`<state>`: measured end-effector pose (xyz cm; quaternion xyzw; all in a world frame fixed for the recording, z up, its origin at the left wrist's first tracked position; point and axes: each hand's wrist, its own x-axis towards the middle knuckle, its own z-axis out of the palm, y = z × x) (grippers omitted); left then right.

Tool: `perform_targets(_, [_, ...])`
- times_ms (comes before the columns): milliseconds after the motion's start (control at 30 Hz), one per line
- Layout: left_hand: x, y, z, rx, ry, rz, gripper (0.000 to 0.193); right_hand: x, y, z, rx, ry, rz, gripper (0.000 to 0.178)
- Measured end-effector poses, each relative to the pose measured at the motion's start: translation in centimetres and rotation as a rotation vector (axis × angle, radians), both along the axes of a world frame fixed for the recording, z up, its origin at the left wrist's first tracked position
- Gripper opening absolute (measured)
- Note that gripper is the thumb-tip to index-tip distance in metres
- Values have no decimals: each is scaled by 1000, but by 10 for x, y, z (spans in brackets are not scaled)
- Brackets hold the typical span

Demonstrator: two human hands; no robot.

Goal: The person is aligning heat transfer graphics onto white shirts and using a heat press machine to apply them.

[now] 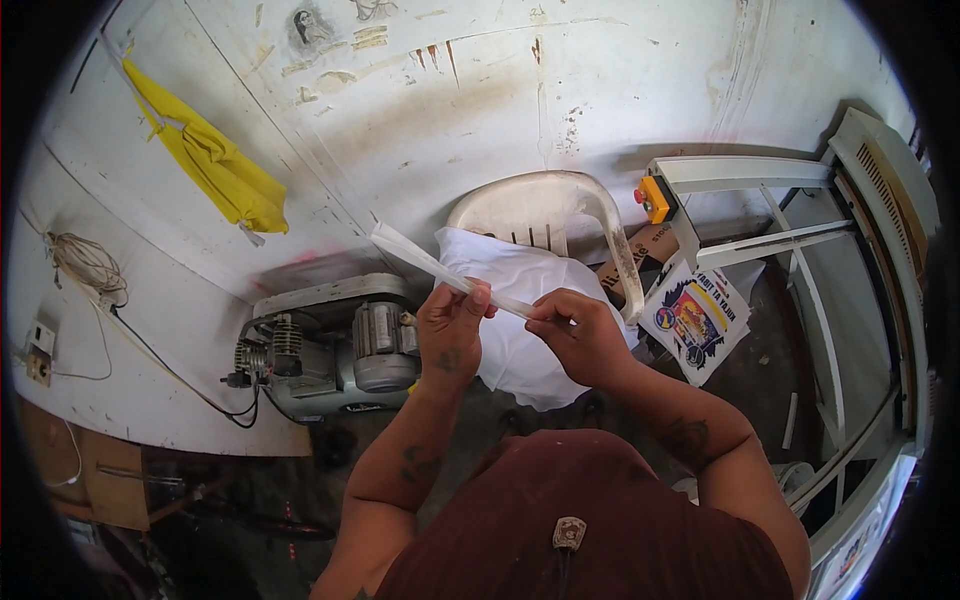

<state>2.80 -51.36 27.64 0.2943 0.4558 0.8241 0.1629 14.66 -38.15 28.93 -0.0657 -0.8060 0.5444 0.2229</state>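
Note:
A long, narrow white strip [420,258], perhaps folded cloth or film, slants between my two hands, its free end rising to the upper left. My left hand [452,325] is closed on its middle, thumb and fingers pinching it. At the lower right end, my right hand [578,333] grips it between thumb and fingertips. Below both hands, white cloth [530,365] lies draped over a worn white plastic chair [590,190]. The strip's exact material cannot be made out.
An air compressor [375,350] stands left of the chair. To the right is a metal frame [770,245] with an orange-yellow red-button switch box [653,200]. A printed white sheet [695,318] lies beside the chair. Yellow cloth [215,165] hangs on the wall.

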Motion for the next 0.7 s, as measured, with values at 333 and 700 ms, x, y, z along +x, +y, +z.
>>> perform_targets(333, [8,6,-13,-311,-58,-100,16,0,0,-17,-111,-104,-33,14])
perform_targets(700, [9,4,-9,-370,-30,-160,19,-2,0,-19,-138,30,-57,9])
